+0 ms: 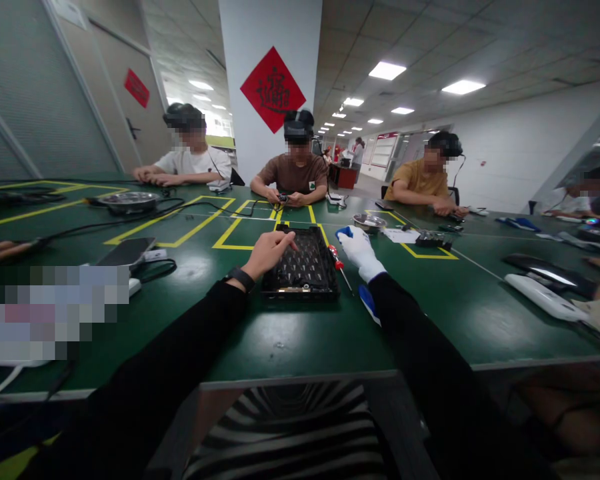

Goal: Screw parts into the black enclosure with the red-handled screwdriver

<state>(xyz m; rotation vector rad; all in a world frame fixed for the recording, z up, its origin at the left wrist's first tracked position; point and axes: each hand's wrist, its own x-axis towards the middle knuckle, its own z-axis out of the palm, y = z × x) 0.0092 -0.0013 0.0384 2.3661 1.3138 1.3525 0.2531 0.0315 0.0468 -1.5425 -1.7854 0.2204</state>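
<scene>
A black tray (pixel 305 263) with rows of small screws lies in front of me on the green table. My left hand (pixel 270 252) is bare and rests over the tray's left side, its fingers bent toward the screws; whether it pinches anything is too small to tell. My right hand (pixel 357 250), in a white glove with blue fingertips, is right of the tray with its fingers curled; what they hold, if anything, is hidden. Between tray and glove lies a screwdriver (pixel 337 261) with a red handle. A blue and white item (pixel 369 303) lies beside my right wrist.
Round metal dishes (pixel 130 201) (pixel 369 223) stand farther back. A phone (pixel 127 251) and cables lie left. Black parts (pixel 433 239) and a white device (pixel 545 298) are on the right. Several people sit around the table (pixel 280 347).
</scene>
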